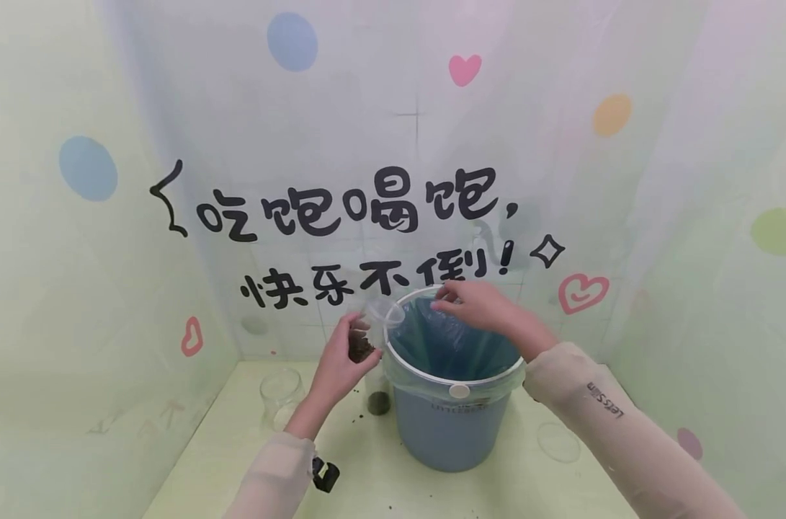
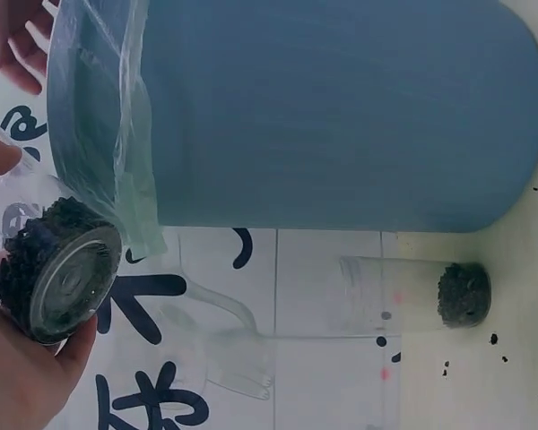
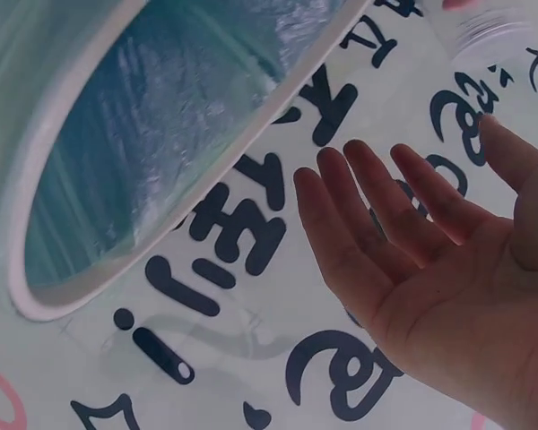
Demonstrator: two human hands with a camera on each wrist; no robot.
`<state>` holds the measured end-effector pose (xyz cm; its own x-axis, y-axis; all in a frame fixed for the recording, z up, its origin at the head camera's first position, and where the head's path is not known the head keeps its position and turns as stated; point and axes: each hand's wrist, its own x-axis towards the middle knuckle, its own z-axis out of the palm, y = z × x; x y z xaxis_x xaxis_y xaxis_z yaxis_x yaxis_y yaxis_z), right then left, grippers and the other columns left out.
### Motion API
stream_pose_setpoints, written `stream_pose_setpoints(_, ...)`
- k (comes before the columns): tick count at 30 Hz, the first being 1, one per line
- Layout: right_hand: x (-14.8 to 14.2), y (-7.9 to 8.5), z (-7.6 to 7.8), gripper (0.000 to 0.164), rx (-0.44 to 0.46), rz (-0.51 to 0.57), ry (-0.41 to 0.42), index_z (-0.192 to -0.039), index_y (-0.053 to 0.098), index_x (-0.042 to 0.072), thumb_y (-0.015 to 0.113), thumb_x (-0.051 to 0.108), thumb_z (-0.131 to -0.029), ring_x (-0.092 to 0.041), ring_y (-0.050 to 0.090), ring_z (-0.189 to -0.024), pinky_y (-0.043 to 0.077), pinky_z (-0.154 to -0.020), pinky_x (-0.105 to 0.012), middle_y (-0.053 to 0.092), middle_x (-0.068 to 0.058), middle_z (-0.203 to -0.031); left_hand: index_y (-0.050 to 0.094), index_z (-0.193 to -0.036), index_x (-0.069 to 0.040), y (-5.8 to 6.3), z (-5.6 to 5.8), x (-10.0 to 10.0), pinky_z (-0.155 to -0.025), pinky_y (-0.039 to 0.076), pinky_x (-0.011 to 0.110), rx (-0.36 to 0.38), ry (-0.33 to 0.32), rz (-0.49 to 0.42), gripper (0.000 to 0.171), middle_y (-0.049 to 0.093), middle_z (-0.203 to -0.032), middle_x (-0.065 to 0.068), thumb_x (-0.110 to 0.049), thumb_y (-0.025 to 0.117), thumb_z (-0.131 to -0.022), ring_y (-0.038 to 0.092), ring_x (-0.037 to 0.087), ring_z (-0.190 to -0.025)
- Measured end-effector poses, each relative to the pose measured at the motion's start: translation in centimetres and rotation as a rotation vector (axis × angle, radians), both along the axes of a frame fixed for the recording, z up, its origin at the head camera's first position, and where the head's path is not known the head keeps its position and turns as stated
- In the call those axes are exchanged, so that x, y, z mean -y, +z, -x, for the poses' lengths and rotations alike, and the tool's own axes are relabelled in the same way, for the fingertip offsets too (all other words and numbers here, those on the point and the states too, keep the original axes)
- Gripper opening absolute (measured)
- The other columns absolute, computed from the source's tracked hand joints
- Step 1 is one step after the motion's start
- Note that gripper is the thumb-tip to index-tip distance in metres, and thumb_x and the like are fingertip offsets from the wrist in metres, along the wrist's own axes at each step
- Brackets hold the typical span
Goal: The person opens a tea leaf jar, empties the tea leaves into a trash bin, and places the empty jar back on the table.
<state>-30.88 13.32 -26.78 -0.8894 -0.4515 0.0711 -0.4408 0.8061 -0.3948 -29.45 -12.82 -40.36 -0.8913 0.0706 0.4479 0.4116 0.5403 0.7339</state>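
My left hand [image 1: 337, 364] grips a clear jar [image 2: 67, 269] with dark, crumbly granules heaped at its bottom end. The jar is tilted, and its mouth comes close to the left rim of a blue bin [image 1: 447, 425] lined with a thin plastic bag [image 1: 457, 342]. Over the bin's far rim hovers my right hand [image 1: 473, 308]; in the right wrist view its fingers are extended, with nothing in them. Beside the bin, on the left, a second clear jar [image 2: 466, 296] stands upright with a layer of dark granules at the bottom.
Further left on the pale table stands another clear jar [image 1: 281, 389]. A clear round lid-like disc [image 1: 558, 442] lies to the bin's right. Dark crumbs [image 2: 494, 339] are scattered near the standing granule jar. A wall printed with lettering [image 1: 393, 202] rises behind the bin.
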Motion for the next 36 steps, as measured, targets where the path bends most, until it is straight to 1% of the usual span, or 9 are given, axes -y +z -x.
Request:
stream_pose_setpoints(4, 1.0, 0.5, -0.5, 0.044, 0.015, 0.048, -0.012, -0.131, 0.061, 0.010, 0.050, 0.041, -0.103, -0.029, 0.064, -0.116, 0.051, -0.100, -0.047, 0.068, -0.013, -0.127, 0.042, -0.142, -0.014, 0.6, -0.1, -0.2, -0.103, 0.049, 0.052, -0.023, 0.007, 0.018, 0.070, 0.061, -0.130, 0.009, -0.023, 0.078, -0.083, 0.059, 0.028, -0.118)
stream_pose_setpoints(9, 2.3, 0.8, -0.7, 0.052, 0.081, 0.116, -0.006, -0.138, 0.054, 0.013, 0.044, 0.051, -0.103, -0.031, 0.059, -0.126, 0.047, -0.106, -0.050, 0.061, -0.013, -0.139, 0.043, -0.143, -0.016, 1.6, -0.2, -0.3, -0.104, 0.049, 0.052, -0.055, 0.017, 0.059, 0.072, 0.060, -0.129, 0.009, -0.027, 0.080, -0.082, 0.059, 0.028, -0.119)
stream_pose_setpoints(13, 3.2, 0.7, -0.7, 0.058, 0.137, 0.169, 0.015, -0.142, 0.049, 0.013, 0.042, 0.055, -0.102, -0.033, 0.058, -0.128, 0.048, -0.105, -0.051, 0.057, -0.014, -0.142, 0.044, -0.142, -0.016, 2.0, -0.3, -0.4, -0.102, 0.050, 0.050, -0.092, 0.021, 0.112, 0.072, 0.060, -0.128, 0.008, -0.030, 0.080, -0.081, 0.059, 0.028, -0.117)
stream_pose_setpoints(17, 4.0, 0.4, -0.7, 0.059, 0.147, 0.181, 0.037, -0.141, 0.049, 0.012, 0.044, 0.055, -0.101, -0.031, 0.063, -0.119, 0.054, -0.096, -0.047, 0.060, -0.016, -0.137, 0.046, -0.141, -0.013, 2.4, -0.5, -0.7, -0.101, 0.051, 0.050, -0.149, 0.034, 0.172, 0.073, 0.060, -0.127, 0.008, -0.030, 0.081, -0.080, 0.060, 0.027, -0.116)
stream_pose_setpoints(20, 4.3, 0.2, -0.8, 0.059, 0.157, 0.191, 0.045, -0.142, 0.047, 0.010, 0.048, 0.052, -0.101, -0.028, 0.069, -0.103, 0.057, -0.088, -0.042, 0.062, -0.018, -0.134, 0.046, -0.142, -0.012, 2.7, -0.9, -1.0, -0.101, 0.051, 0.050, -0.186, 0.051, 0.210, 0.075, 0.060, -0.127, 0.009, -0.029, 0.082, -0.079, 0.060, 0.028, -0.116)
stream_pose_setpoints(23, 4.6, 0.2, -0.9, 0.061, 0.176, 0.202, 0.042, -0.145, 0.044, 0.009, 0.052, 0.050, -0.100, -0.024, 0.070, -0.088, 0.059, -0.082, -0.039, 0.062, -0.019, -0.133, 0.047, -0.142, -0.011, 3.0, -1.2, -1.2, -0.101, 0.052, 0.050, -0.202, 0.066, 0.241, 0.075, 0.060, -0.129, 0.010, -0.029, 0.083, -0.078, 0.060, 0.028, -0.117)
stream_pose_setpoints(29, 4.8, 0.3, -1.1, 0.063, 0.175, 0.219, 0.014, -0.143, 0.047, 0.009, 0.061, 0.048, -0.096, -0.021, 0.071, -0.086, 0.060, -0.080, -0.038, 0.066, -0.017, -0.128, 0.046, -0.142, -0.011, 3.0, -1.2, -1.3, -0.100, 0.053, 0.049, -0.232, 0.077, 0.279, 0.077, 0.059, -0.131, 0.009, -0.030, 0.084, -0.078, 0.059, 0.027, -0.117)
stream_pose_setpoints(32, 4.8, 0.3, -1.1, 0.063, 0.169, 0.235, 0.013, -0.140, 0.050, 0.006, 0.067, 0.044, -0.093, -0.020, 0.072, -0.085, 0.061, -0.078, -0.037, 0.068, -0.017, -0.124, 0.047, -0.141, -0.013, 3.0, -1.1, -1.4, -0.096, 0.055, 0.049, -0.237, 0.089, 0.300, 0.076, 0.059, -0.131, 0.008, -0.033, 0.084, -0.078, 0.061, 0.026, -0.116)
stream_pose_setpoints(36, 4.7, 0.3, -1.0, 0.063, 0.140, 0.214, 0.026, -0.138, 0.053, 0.005, 0.070, 0.043, -0.091, -0.020, 0.072, -0.086, 0.060, -0.076, -0.033, 0.069, -0.016, -0.120, 0.050, -0.140, -0.015, 3.0, -1.1, -1.3, -0.091, 0.057, 0.048, -0.248, 0.101, 0.321, 0.076, 0.062, -0.128, 0.006, -0.035, 0.085, -0.077, 0.063, 0.025, -0.113)
